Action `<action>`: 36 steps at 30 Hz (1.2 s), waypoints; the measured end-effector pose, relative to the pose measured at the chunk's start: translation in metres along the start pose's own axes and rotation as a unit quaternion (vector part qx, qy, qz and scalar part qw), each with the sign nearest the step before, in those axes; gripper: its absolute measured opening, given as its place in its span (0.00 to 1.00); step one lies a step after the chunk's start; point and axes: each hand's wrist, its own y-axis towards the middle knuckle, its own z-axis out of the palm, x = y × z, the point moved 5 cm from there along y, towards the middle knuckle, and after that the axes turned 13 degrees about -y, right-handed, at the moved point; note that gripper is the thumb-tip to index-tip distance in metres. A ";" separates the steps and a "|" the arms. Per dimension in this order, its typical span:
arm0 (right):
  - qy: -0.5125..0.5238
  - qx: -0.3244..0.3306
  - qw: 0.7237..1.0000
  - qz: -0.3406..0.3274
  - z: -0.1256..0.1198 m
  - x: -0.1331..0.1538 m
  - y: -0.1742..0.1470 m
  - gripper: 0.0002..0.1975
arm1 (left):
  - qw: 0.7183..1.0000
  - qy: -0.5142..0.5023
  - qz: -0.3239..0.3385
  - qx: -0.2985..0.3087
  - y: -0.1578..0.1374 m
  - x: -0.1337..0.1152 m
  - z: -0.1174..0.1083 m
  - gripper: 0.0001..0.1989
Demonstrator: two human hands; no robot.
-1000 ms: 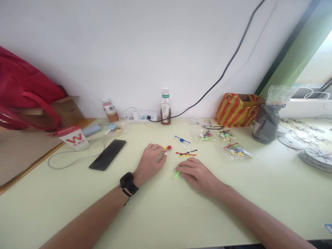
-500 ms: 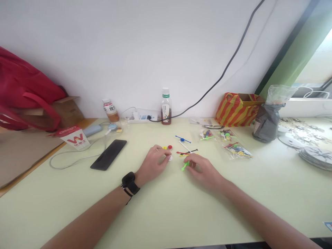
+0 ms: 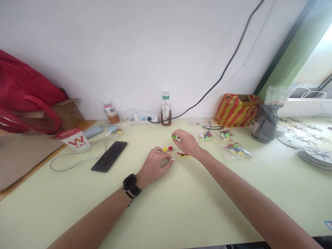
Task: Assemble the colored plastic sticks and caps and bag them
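Note:
My left hand (image 3: 155, 162) is closed in a pinch on a small white round piece (image 3: 172, 160), low over the table. Just beyond its fingers lie a yellow round piece (image 3: 165, 149) and a red round piece (image 3: 170, 148). My right hand (image 3: 187, 142) is farther back, its fingers closed on a bright green plastic arrow (image 3: 175, 138). Below that hand a red arrow (image 3: 181, 154) lies across darker and yellow ones, partly covered by the wrist. The blue and white arrows are mostly hidden behind my right hand.
Clear bags of coloured pieces (image 3: 236, 149) lie to the right, near a striped bag (image 3: 234, 110) and a grey bag (image 3: 266, 122). A bottle (image 3: 166, 109) and a power strip (image 3: 142, 119) stand by the wall. At left are a black phone (image 3: 109, 156) and a takeaway box (image 3: 75, 140).
My right hand has moved away from me and to the left with the green arrow, now covering the blue and white arrows. The left hand has shifted slightly right with the white piece.

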 end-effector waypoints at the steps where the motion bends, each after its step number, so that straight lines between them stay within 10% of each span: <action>1: -0.023 0.019 1.000 0.000 0.004 0.001 0.004 0.09 | 1.000 0.005 0.005 0.005 0.000 -0.001 0.001 0.06; 18: -0.147 0.142 0.974 0.101 -0.004 -0.040 -0.052 0.06 | 0.983 -0.055 0.061 0.165 -0.012 -0.037 0.015 0.21; 28: -0.116 0.104 0.983 0.101 -0.011 -0.032 -0.049 0.07 | 0.987 -0.010 0.116 0.111 -0.008 -0.032 0.019 0.11; 32: 0.051 0.089 0.989 0.105 -0.024 -0.023 -0.066 0.06 | 0.993 -0.029 0.111 -0.008 -0.005 -0.034 0.005 0.14; 36: 0.294 0.163 0.937 0.096 -0.021 -0.003 -0.096 0.09 | 0.994 -0.037 0.093 -0.035 -0.006 -0.037 -0.001 0.17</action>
